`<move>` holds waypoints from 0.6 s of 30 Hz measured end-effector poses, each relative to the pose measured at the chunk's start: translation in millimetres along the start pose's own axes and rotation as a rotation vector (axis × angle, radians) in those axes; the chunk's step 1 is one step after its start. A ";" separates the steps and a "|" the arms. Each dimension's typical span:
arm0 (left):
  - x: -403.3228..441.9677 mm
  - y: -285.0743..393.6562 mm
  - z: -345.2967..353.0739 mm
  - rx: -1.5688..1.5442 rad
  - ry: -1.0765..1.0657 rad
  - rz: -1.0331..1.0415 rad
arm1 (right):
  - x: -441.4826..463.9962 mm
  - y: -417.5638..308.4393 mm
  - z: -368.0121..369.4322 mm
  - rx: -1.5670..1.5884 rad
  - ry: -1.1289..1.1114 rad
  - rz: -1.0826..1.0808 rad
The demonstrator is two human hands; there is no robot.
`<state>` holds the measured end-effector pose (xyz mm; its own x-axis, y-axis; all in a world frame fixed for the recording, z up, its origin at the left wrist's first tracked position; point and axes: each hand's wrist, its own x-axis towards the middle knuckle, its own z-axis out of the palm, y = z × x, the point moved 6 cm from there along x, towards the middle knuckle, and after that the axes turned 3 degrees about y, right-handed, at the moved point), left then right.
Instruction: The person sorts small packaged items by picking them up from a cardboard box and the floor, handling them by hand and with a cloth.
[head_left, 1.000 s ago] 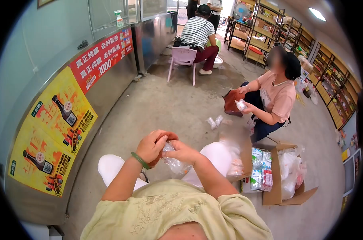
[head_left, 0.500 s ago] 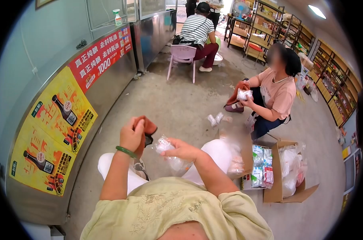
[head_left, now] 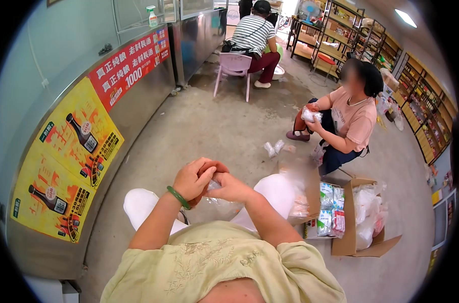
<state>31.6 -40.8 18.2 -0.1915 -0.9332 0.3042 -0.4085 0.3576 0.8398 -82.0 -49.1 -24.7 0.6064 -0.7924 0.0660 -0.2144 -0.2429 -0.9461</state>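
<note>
My left hand (head_left: 191,179), with a green bangle at the wrist, is wrapped round a reddish-brown cloth (head_left: 215,165). Against it, my right hand (head_left: 231,188) grips a clear plastic-wrapped packet (head_left: 214,186), partly hidden by the fingers and the cloth. Both hands meet above my lap, between my white-clad knees. More clear plastic (head_left: 217,208) lies below them. To the right, a crouching co-worker (head_left: 348,113) holds a white wrapped packet (head_left: 311,115) and a similar reddish cloth.
Small wrapped packets (head_left: 274,148) lie on the floor ahead. At my right are packs (head_left: 331,209) and an open carton (head_left: 348,214) with plastic bags. Another person sits on a pink chair (head_left: 233,64) further off. A metal counter (head_left: 138,108) runs along the left.
My left hand and its cloth were apart from the packet half a second ago and have come back to the right, against it. The co-worker's packet has shifted slightly.
</note>
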 end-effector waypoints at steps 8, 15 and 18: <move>-0.9 6.8 -10.9 0.267 0.178 0.054 | 7.1 11.7 6.9 0.116 -0.064 0.077; -4.5 3.5 -14.7 0.259 0.210 0.010 | 3.1 15.0 11.3 0.239 -0.140 0.231; -4.0 0.0 -17.5 0.206 0.219 -0.037 | 0.5 16.3 9.5 0.176 -0.155 0.302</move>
<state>48.0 -37.7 24.9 0.0151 -0.9235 0.3833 -0.5880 0.3018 0.7504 -77.9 -48.1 -43.0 0.6474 -0.7163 -0.2605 -0.2749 0.0993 -0.9563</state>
